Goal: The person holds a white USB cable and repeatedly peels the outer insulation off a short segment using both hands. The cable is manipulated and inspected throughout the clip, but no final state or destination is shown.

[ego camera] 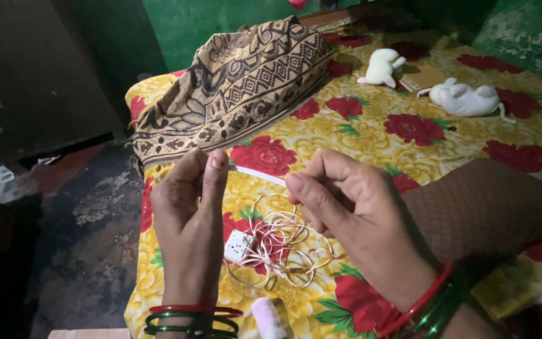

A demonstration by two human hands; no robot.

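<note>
Hands [252,207] pinched on white cable [260,176]

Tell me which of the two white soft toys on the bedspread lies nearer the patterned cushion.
The smaller white toy, sitting just right of the patterned cushion. The longer one lies stretched out farther right, tail trailing.

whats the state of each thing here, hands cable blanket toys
left hand: raised, fingers pinching one end of the white cable
right hand: fingers pinching the same stretch
white cable: taut between hands, rest loosely coiled on the bed
white plug: lying on the bedsheet
patterned blanket: bunched up
two white soft toys: lying on the bed
</note>
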